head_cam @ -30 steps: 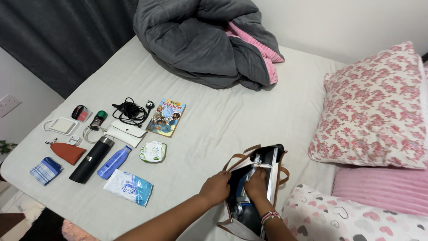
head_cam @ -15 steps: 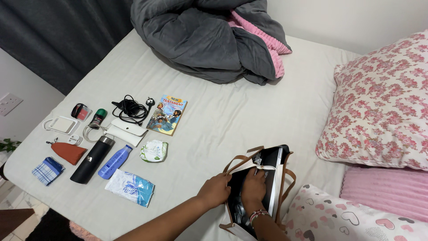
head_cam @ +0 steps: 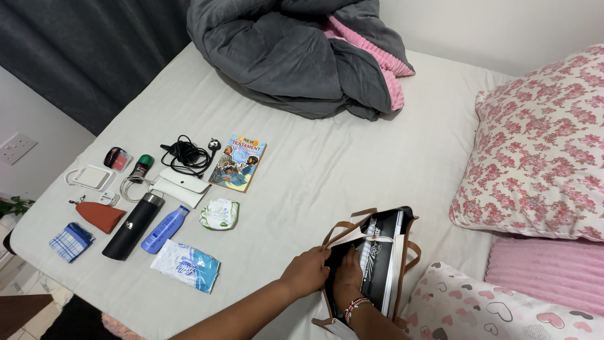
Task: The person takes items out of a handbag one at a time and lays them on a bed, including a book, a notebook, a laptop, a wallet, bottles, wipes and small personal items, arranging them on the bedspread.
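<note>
A black and white tote bag (head_cam: 387,252) with brown straps lies open on the white bed sheet (head_cam: 314,164) near the front right. My left hand (head_cam: 307,271) grips the bag's near rim and holds the mouth apart. My right hand (head_cam: 348,277) reaches down inside the bag; its fingers are partly hidden, so I cannot tell whether it holds anything. A beaded bracelet sits on that wrist.
Laid out at the left: a small illustrated book (head_cam: 239,162), black cable (head_cam: 186,153), white pouch (head_cam: 182,186), black flask (head_cam: 133,225), blue bottle (head_cam: 165,229), tissue packs (head_cam: 186,265), rust pouch (head_cam: 100,216), checked cloth (head_cam: 72,240). A grey duvet (head_cam: 296,53) lies behind, floral pillows (head_cam: 541,145) at right.
The camera view has drifted slightly. My right hand has gone deeper into the bag while my left hand keeps hold of the rim.
</note>
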